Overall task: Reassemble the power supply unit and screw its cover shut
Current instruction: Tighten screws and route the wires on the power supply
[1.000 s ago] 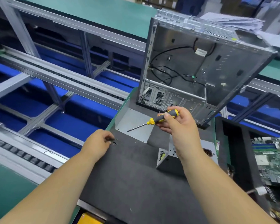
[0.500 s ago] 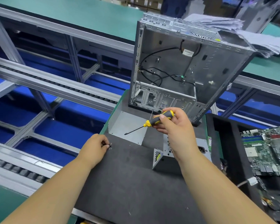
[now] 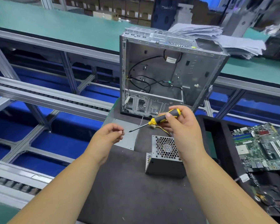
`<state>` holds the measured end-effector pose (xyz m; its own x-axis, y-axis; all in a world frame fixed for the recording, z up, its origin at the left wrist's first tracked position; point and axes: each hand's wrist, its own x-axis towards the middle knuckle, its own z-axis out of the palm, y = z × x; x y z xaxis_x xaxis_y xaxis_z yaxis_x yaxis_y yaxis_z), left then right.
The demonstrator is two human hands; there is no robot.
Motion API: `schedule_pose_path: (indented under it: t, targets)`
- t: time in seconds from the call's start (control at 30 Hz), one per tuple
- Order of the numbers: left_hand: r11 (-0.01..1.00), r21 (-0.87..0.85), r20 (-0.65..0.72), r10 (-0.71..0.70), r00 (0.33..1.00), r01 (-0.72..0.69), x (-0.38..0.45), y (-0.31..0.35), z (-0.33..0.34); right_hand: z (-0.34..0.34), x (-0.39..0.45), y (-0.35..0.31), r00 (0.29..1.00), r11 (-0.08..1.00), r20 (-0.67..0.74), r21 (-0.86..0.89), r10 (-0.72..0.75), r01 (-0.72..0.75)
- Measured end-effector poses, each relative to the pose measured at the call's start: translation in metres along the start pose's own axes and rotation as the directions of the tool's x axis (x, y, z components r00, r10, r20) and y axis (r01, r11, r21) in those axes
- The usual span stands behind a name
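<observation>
The grey power supply unit (image 3: 165, 159) stands on the dark mat (image 3: 129, 191), its honeycomb fan grille facing me and coloured wires trailing behind it. My right hand (image 3: 182, 130) grips a black-and-yellow screwdriver (image 3: 161, 119) above the unit, tip pointing left. My left hand (image 3: 109, 136) hovers just left of the tip, its fingertips pinching a small screw (image 3: 122, 131). A flat grey metal cover plate (image 3: 128, 139) lies on the mat under both hands.
An open, empty computer case (image 3: 165, 75) stands upright behind the mat. A green motherboard (image 3: 261, 147) lies in a black tray at the right. Conveyor rails (image 3: 47, 97) and blue gaps run along the left. Stacked grey sheets (image 3: 216, 36) sit behind the case.
My left hand has lifted off the mat with a screw and moved right toward the screwdriver tip. The camera has shifted, showing the power supply's fan grille.
</observation>
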<state>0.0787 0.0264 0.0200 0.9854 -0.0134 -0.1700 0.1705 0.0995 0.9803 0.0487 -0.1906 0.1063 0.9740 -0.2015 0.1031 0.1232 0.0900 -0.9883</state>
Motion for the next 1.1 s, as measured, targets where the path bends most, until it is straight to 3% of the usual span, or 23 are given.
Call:
schedule_pose_path:
  t: [0.13,0.27,0.83,1.1]
  targets:
    - [0.968,-0.227,0.101,-0.088,0.991,0.109,-0.009,0.006,0.032,-0.014,-0.003,-0.008,0.999,0.999,0.006,-0.025,-0.04,0.04]
    - [0.938,-0.309,0.157,-0.114,0.981,0.159,-0.014,0.003,0.052,-0.028,-0.006,-0.012,0.997,0.995,-0.003,-0.068,-0.079,0.078]
    - [0.885,-0.412,0.214,-0.139,0.967,0.219,-0.018,-0.007,0.083,-0.056,-0.016,-0.016,0.992,0.984,0.012,-0.123,-0.128,0.128]
    - [0.97,-0.227,0.143,-0.058,0.988,0.09,-0.02,-0.012,0.09,-0.057,-0.016,-0.012,0.993,0.972,0.02,-0.2,-0.12,0.122]
